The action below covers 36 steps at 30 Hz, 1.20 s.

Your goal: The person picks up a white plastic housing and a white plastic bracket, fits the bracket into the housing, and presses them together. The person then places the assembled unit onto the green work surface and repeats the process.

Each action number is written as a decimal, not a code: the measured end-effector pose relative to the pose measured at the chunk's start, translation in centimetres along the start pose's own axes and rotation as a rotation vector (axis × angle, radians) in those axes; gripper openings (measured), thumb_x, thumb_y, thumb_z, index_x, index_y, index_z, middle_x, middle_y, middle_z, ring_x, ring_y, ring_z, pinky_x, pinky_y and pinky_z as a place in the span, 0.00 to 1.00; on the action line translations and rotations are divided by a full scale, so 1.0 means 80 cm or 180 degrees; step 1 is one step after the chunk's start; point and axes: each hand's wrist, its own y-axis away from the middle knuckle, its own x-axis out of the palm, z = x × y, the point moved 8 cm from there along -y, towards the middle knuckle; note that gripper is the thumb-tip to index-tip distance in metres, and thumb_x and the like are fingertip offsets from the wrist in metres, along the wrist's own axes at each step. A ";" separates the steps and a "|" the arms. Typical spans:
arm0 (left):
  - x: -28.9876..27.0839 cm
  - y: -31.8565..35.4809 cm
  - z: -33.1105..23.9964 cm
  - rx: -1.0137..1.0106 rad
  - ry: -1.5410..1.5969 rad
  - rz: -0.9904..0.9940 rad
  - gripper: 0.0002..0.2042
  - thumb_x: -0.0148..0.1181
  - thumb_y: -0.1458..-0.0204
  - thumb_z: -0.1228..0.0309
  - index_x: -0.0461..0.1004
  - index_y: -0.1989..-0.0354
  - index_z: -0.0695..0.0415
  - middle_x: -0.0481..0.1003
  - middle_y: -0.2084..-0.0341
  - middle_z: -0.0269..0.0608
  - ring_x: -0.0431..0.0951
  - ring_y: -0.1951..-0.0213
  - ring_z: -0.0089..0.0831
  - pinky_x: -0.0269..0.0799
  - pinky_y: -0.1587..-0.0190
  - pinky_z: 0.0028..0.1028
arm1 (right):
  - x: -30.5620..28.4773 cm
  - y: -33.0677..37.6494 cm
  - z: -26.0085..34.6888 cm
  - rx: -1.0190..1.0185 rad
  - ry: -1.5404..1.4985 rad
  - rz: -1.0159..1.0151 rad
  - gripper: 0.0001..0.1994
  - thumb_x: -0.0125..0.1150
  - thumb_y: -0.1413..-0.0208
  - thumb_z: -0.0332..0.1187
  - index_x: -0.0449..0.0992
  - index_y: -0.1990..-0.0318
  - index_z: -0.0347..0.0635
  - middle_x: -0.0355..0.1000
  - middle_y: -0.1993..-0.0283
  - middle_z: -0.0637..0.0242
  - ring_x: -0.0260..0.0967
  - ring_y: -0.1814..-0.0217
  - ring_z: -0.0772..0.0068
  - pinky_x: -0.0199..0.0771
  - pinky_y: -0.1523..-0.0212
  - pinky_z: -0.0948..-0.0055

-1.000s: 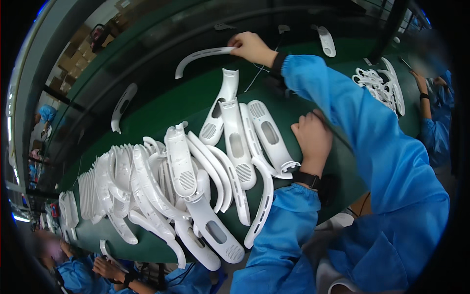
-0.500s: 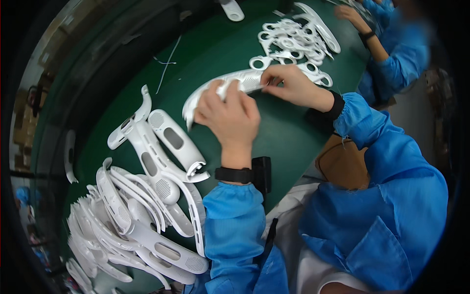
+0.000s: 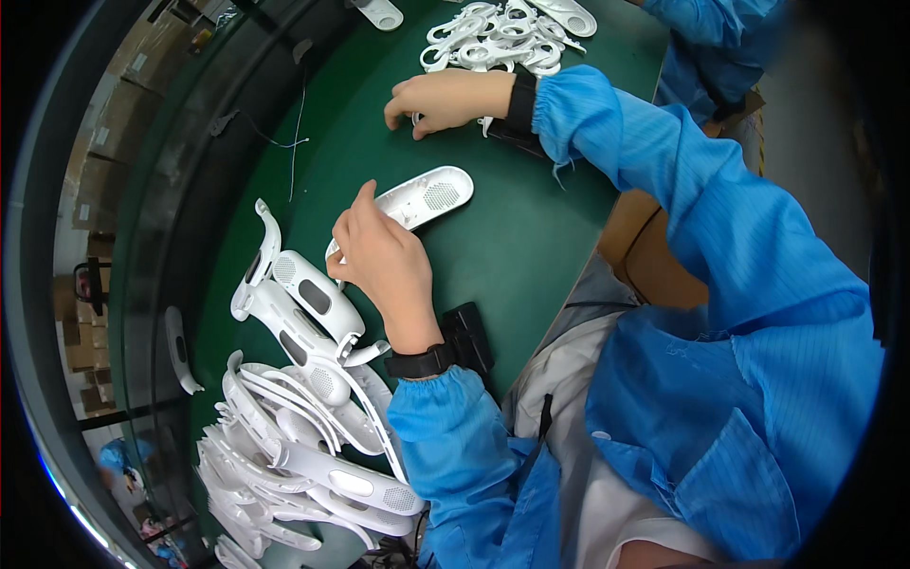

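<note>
Your left hand [image 3: 391,275] had its fingers [image 3: 357,228] closed on one end of a white perforated shell [image 3: 427,196], hollow side up over the green bench [image 3: 507,251]. Your right hand [image 3: 450,98] was curled just beside the pile of white ringed parts [image 3: 507,36]; whether its fingers grasped one could not be told.

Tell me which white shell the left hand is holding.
The white shell hollow side up, its perforated end sticking out to the right of the left hand. The heaped shells at lower left have no hand on them.
</note>
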 end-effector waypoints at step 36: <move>0.002 -0.001 -0.017 0.0698 0.0471 0.0233 0.08 0.65 0.59 0.62 0.79 0.77 0.53 0.75 0.55 0.38 0.69 0.49 0.38 0.51 0.40 0.43 | 0.045 0.105 0.027 0.0754 -0.3057 -0.0460 0.10 0.64 0.50 0.28 0.71 0.62 0.36 0.70 0.68 0.66 0.69 0.76 0.80 0.70 0.76 0.81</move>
